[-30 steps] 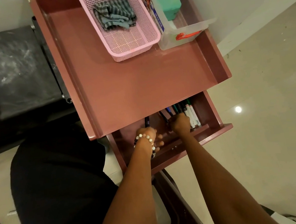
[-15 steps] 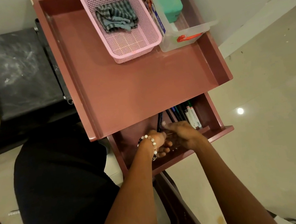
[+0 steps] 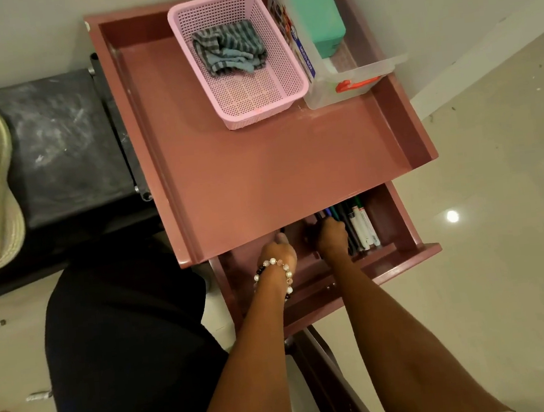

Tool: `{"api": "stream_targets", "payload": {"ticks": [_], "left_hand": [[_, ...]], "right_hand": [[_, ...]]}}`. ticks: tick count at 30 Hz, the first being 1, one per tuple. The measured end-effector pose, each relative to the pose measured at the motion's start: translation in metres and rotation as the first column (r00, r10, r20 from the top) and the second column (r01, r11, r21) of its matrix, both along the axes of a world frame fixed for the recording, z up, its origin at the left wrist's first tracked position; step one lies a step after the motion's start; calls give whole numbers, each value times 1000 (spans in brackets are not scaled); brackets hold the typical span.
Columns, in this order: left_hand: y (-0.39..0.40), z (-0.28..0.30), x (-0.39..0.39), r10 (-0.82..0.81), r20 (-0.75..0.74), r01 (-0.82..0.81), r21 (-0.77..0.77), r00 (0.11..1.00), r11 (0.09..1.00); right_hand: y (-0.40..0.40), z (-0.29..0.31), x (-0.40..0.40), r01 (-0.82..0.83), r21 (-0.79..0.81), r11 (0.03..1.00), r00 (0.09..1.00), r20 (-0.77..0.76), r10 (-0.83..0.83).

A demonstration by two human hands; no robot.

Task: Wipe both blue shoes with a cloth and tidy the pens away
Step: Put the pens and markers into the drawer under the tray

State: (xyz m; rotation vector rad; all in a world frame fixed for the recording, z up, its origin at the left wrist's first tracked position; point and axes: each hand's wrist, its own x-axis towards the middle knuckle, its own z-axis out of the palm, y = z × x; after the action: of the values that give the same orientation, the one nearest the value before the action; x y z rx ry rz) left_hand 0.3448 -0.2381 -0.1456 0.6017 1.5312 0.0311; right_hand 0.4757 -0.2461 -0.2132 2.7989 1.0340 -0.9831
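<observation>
1. The left hand [image 3: 277, 254], with a bead bracelet [image 3: 276, 274] on its wrist, reaches into the open pink wooden drawer [image 3: 396, 223]. Its fingers are curled and a small dark tip shows above them, so I think it pinches a pen, but I cannot tell for sure.
2. The right hand [image 3: 331, 237] is also inside the drawer, apart from the left one. Its fingers are bent down onto the pens, and I cannot tell if it grips any.
3. The row of dark and white marker pens [image 3: 358, 223] lies at the right side of the drawer, just beside the right hand and partly under it. Their long axis runs from the drawer front toward the back, under the pink tabletop [image 3: 278, 178]. The right hand is clearly nearer.
4. On the tabletop, well apart from the hands, a grey striped cloth [image 3: 230, 49] lies in a pink perforated plastic basket [image 3: 284, 80]; a clear plastic box [image 3: 357, 76] stands just beside.
5. No blue shoes are visible.
</observation>
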Motion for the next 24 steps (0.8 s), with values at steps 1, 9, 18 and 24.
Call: {"api": "stream_targets", "payload": {"ticks": [1, 9, 18, 24], "left_hand": [[3, 1, 0, 13, 11, -13, 1, 1000, 1000], [2, 4, -4, -104, 71, 109, -68, 992, 992], [-12, -12, 12, -213, 179, 229, -76, 961, 970], [-4, -9, 2, -368, -67, 372, 67, 927, 926]], "right_hand": [[-2, -1, 0, -12, -18, 1000, 999, 43, 13], [-14, 10, 26, 113, 128, 985, 993, 17, -116], [-30, 64, -8, 481, 13, 877, 626, -705, -332], [-7, 22, 9, 85, 178, 980, 972, -230, -42]]}}
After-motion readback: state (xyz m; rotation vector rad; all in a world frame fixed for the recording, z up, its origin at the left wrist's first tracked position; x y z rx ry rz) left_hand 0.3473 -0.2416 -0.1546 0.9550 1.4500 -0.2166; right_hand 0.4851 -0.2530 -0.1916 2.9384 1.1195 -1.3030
